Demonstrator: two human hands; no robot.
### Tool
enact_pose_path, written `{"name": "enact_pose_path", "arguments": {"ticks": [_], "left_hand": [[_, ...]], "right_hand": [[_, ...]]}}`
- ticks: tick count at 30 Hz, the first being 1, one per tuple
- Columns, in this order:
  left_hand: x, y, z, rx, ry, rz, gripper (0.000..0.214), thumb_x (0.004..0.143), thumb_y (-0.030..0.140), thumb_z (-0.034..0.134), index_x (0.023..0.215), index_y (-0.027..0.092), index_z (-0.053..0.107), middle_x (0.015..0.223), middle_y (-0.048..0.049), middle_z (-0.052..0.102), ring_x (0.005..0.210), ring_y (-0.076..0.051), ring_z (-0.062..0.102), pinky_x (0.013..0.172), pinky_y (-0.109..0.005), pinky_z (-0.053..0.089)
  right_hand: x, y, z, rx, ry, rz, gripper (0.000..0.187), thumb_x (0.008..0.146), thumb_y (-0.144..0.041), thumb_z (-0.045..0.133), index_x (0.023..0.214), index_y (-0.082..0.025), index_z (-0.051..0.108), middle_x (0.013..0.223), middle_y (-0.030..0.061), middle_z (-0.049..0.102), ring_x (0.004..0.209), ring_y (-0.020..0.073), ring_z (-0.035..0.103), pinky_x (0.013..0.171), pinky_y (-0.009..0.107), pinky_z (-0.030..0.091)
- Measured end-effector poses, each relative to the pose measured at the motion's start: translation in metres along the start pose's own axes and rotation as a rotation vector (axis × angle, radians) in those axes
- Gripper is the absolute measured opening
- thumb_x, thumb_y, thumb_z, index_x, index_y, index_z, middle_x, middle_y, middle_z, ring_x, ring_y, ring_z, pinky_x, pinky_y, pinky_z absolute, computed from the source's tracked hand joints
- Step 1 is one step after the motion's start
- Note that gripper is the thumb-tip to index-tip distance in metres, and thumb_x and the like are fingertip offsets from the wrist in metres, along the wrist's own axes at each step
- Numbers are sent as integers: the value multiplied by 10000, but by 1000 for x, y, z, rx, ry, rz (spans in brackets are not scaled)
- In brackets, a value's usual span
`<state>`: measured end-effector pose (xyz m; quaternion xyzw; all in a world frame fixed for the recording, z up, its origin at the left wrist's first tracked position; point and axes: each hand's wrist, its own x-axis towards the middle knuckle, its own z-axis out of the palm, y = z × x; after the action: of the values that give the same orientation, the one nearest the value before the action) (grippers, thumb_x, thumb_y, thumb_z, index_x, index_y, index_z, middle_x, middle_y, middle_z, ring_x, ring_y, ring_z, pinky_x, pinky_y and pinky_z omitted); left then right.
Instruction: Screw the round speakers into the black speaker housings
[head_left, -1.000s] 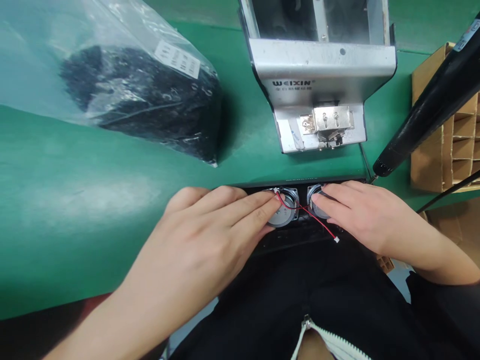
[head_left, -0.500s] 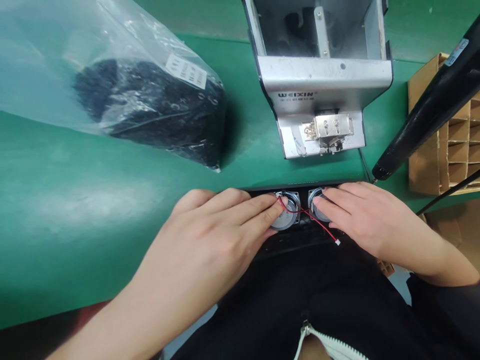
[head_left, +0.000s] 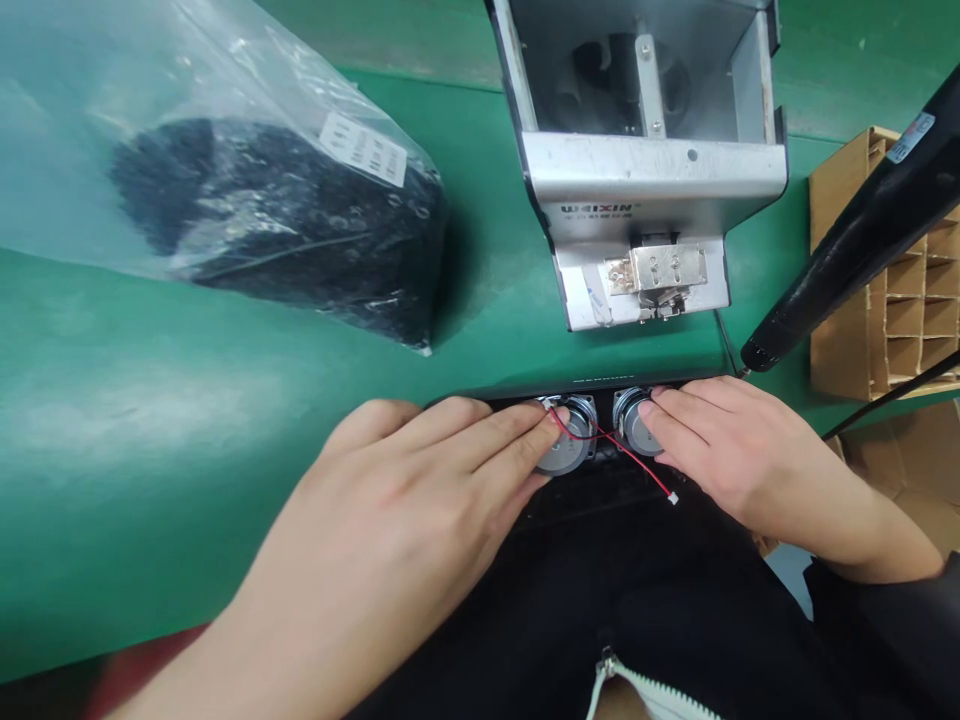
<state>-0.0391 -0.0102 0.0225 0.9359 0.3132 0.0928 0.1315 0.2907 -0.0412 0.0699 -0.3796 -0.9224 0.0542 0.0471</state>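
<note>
A long black housing (head_left: 559, 392) lies at the table's near edge, with two round grey speakers set in it. On the left speaker (head_left: 564, 455) rest the fingertips of my left hand (head_left: 420, 490), its fingers closed together and its thumb hidden underneath. My right hand (head_left: 731, 440) has its closed fingers on the right speaker (head_left: 637, 432), covering part of it. A thin red and black cable (head_left: 641, 465) crosses from the left speaker over the gap and ends in a small white connector (head_left: 673, 498).
Behind the housing stands a silver screw feeder (head_left: 652, 175). A clear plastic bag (head_left: 292, 230) of small black parts lies at the far left. To the right, a black electric screwdriver (head_left: 847, 230) slants down past a cardboard divider box (head_left: 847, 340).
The view has shifted slightly, so the table items sit a little lower. My right fingers have drawn back a little, showing more of the right speaker. Both hands stay on the speakers.
</note>
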Motion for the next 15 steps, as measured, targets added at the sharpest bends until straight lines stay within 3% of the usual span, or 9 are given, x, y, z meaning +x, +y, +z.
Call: {"name": "enact_pose_path", "arguments": {"ticks": [5, 10, 15], "left_hand": [[2, 0, 2, -40, 39, -15, 322, 1251, 218, 638, 1427, 280, 900, 1323, -78, 982, 1032, -345, 865, 793, -542, 525], [3, -3, 4, -30, 38, -3, 359, 1289, 233, 555, 1460, 297, 864, 1348, -67, 978, 1094, -337, 873, 806, -542, 523], [2, -7, 5, -45, 57, -8, 356, 1306, 278, 539, 1513, 292, 828, 1301, -74, 974, 1092, -337, 870, 824, -525, 497]], "right_hand": [[2, 2, -3, 9, -24, -18, 282, 1256, -131, 643, 1362, -27, 883, 1269, 181, 993, 1042, 259, 884, 973, 430, 765], [1, 5, -2, -2, -68, -20, 294, 1288, -196, 622, 1354, -76, 882, 1262, 157, 986, 1014, 247, 853, 935, 438, 713], [-2, 8, 7, 13, -31, -10, 283, 1284, -210, 629, 1364, -78, 867, 1267, 148, 980, 1049, 256, 834, 892, 439, 651]]}}
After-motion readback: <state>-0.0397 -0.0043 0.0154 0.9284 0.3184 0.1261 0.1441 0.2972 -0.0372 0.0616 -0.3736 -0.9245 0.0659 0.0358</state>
